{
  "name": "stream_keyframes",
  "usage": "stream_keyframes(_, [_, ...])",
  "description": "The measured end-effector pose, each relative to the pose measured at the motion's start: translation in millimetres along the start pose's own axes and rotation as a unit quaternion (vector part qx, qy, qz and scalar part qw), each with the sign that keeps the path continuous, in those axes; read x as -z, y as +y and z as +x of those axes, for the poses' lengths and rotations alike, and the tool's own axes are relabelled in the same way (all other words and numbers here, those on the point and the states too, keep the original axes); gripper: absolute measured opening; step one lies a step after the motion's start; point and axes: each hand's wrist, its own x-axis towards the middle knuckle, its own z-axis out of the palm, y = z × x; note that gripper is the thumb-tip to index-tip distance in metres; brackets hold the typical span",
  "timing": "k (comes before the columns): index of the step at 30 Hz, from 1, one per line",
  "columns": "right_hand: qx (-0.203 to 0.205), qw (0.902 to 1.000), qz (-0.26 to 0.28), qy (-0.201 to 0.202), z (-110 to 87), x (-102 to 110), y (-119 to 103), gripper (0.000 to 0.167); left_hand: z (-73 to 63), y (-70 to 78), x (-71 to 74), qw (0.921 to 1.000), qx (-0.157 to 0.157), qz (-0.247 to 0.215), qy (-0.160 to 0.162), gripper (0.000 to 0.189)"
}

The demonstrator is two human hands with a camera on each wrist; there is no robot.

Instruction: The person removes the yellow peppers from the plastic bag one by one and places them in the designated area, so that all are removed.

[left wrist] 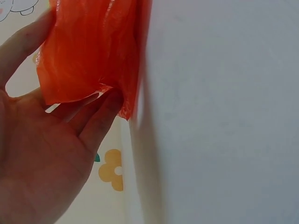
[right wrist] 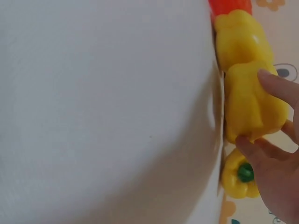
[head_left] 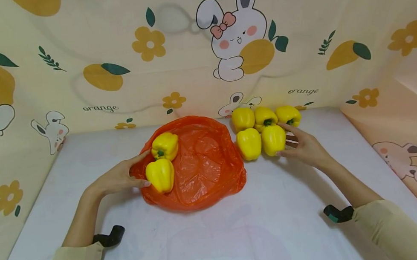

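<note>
An orange-red plastic bag (head_left: 201,169) lies spread on the table with its mouth up. Two yellow bell peppers rest inside along its left side, one pepper (head_left: 165,146) behind the other pepper (head_left: 160,176). My left hand (head_left: 122,174) holds the bag's left edge, thumb toward the front pepper; the left wrist view has the fingers curled at the bag's wall (left wrist: 93,51). To the right of the bag, my right hand (head_left: 305,147) grips the front right yellow bell pepper (head_left: 273,141) of a cluster, thumb and fingers on its side. That pepper (right wrist: 254,105) still sits on the table.
Beside the held pepper stands another yellow pepper (head_left: 249,144), touching or nearly touching the bag. Behind them are three more, among them a left pepper (head_left: 243,119) and a right pepper (head_left: 289,115). A printed cloth (head_left: 185,64) hangs behind the white table (head_left: 221,240).
</note>
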Motion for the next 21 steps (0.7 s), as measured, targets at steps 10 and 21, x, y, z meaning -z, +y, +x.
stream_keyframes(10, [-0.013, 0.9995, 0.028, 0.001, 6.5, -10.0, 3.6, 0.094, 2.9, 3.3, 0.6, 0.9999, 0.008, -0.002, -0.010, 0.096])
stream_keyframes(21, [0.004, 0.9998, -0.002, 0.018, 6.2, -12.3, 0.8, 0.098, 3.7, 2.5, -0.3, 0.9998, 0.020, 0.006, 0.001, 0.097])
